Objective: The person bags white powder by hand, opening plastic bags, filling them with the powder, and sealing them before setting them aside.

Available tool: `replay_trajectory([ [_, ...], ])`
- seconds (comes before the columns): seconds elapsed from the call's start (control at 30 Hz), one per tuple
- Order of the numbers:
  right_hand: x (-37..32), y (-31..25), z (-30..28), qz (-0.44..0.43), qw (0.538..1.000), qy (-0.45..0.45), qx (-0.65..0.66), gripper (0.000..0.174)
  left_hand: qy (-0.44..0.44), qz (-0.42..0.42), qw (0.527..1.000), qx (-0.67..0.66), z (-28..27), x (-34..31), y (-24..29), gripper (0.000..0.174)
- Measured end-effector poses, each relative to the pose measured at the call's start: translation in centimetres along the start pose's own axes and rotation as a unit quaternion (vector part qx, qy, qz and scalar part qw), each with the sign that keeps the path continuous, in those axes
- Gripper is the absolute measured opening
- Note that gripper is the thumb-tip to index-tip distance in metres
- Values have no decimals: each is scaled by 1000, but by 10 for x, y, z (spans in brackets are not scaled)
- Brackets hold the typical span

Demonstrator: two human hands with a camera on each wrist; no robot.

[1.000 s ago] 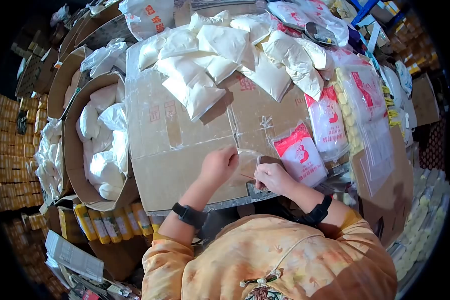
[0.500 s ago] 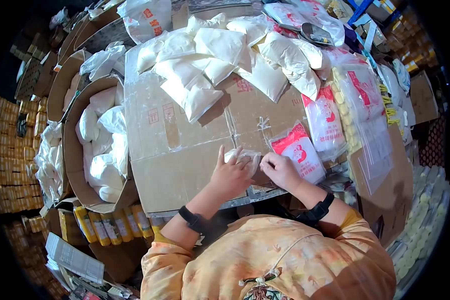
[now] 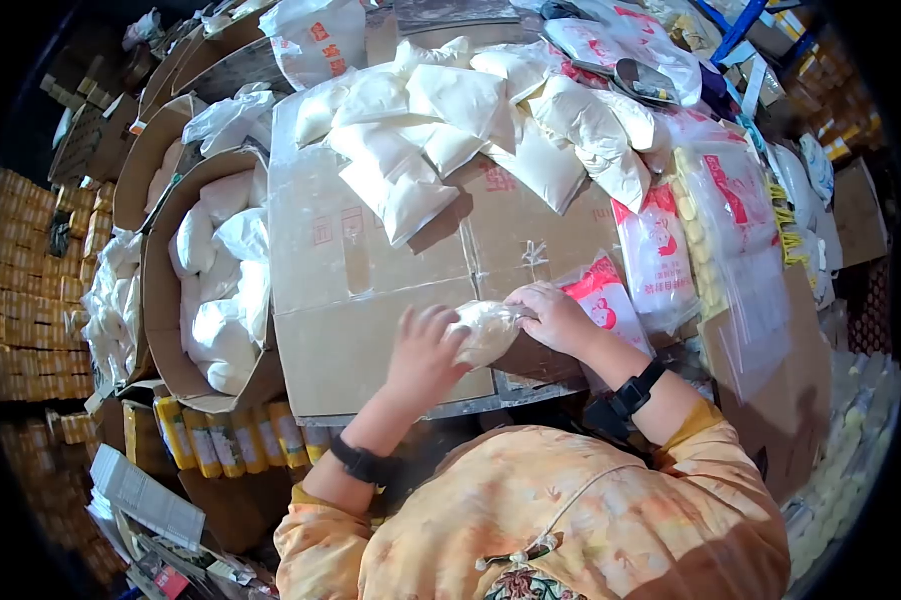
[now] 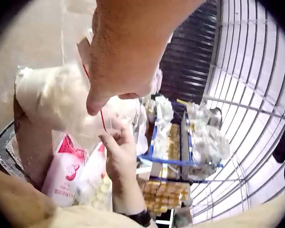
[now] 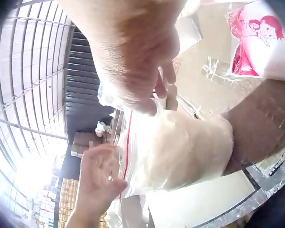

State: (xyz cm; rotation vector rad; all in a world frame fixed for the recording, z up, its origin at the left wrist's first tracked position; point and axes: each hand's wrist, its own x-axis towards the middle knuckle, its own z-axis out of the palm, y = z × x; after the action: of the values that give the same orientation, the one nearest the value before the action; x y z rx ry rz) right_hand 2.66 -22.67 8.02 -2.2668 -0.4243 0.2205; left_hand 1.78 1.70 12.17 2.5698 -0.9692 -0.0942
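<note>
A clear zip bag [image 3: 489, 332] with a red strip, filled with pale powder, lies at the cardboard's near edge between both hands. My right hand [image 3: 556, 316] pinches the zip edge at one end; in the left wrist view thumb and fingers of that right hand [image 4: 118, 159] meet at the red strip. On the other side, my left hand [image 3: 423, 352] has its fingers spread and loosely bent beside the bag. The right wrist view shows this left hand [image 5: 95, 175] with a gap between thumb and fingers, fingertips right at the zip edge.
Several powder-filled bags [image 3: 456, 98] are heaped at the cardboard's [image 3: 361, 345] far side. A carton [image 3: 154, 300] of white bags stands left. Packs with red print [image 3: 659, 245] lie right, near a metal scoop [image 3: 646, 82]. Yellow packages [image 3: 221, 440] line the lower left.
My left hand has gone from curled at the bag to spread fingers and moved left. The powder bag shows more fully between the hands. My right hand has moved slightly up. The view has shifted slightly.
</note>
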Motion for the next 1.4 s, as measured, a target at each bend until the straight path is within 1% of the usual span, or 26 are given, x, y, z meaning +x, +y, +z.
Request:
replay_trajectory([
  [0.03,0,1,-1,16,999,-11,25,34,-1,-49,998,-39,-1,-9,-4,60],
  [0.07,1,9,6,27,998,17,61,27,-1,-97,992,-79,3,-19,-10,60],
  [0.1,2,12,6,23,995,-4,92,24,-1,-145,982,-119,9,-28,-14,60],
  [0.13,4,16,4,20,992,-25,122,21,31,-138,983,-115,16,-34,-16,53],
  [0.17,5,19,4,16,987,-47,151,18,46,-123,981,-142,22,-37,-17,45],
  [0.23,6,27,9,-30,989,-20,143,13,76,-91,973,-198,32,-39,-18,29],
  [0.33,7,34,13,-72,991,12,114,10,173,-93,963,-183,44,-35,-20,12],
  [0.37,7,36,13,-82,991,22,101,9,171,-98,961,-192,45,-34,-21,11],
  [0.43,4,31,11,-42,994,21,99,9,167,-107,958,-208,44,-35,-25,9],
  [0.53,-2,17,8,5,992,10,124,10,151,-165,941,-252,44,-41,-37,5],
  [0.57,-5,12,7,19,990,4,137,10,150,-160,942,-255,43,-43,-41,5],
  [0.63,-10,7,10,68,976,-14,206,10,149,-153,942,-260,34,-42,-45,4],
  [0.7,-18,14,19,132,953,-21,271,11,131,-177,935,-278,38,-47,-50,4],
  [0.73,-18,18,18,182,944,-41,273,14,118,-190,933,-283,40,-48,-51,5],
  [0.77,-19,21,18,181,951,-47,246,15,106,-201,930,-288,41,-50,-53,6],
  [0.83,-15,17,12,181,963,-61,190,18,109,-228,922,-293,46,-53,-56,8],
  [0.87,-15,13,10,145,978,-46,146,20,109,-243,917,-297,49,-56,-55,10],
  [0.93,-5,-20,-2,68,996,-15,56,25,119,-227,917,-306,48,-55,-54,11],
  [0.97,-1,-27,2,15,1000,-17,-1,30,124,-219,917,-309,45,-54,-53,12],
  [1.03,8,-40,10,-92,989,-21,-114,40,115,-149,952,-241,33,-44,-46,11],
  [1.07,10,-49,13,-95,986,-44,-130,35,109,-115,966,-205,27,-39,-43,10],
  [1.17,17,-65,21,-83,975,-113,-172,30,106,-49,979,-167,22,-28,-38,9],
  [1.2,18,-61,28,-113,973,-86,-180,23,106,-46,980,-160,20,-26,-35,9],
  [1.3,19,-55,36,-159,968,-27,-192,9,110,-38,983,-142,17,-22,-31,9],
  [1.4,21,-55,38,-169,968,-2,-185,9,114,-35,984,-135,16,-22,-30,9],
])
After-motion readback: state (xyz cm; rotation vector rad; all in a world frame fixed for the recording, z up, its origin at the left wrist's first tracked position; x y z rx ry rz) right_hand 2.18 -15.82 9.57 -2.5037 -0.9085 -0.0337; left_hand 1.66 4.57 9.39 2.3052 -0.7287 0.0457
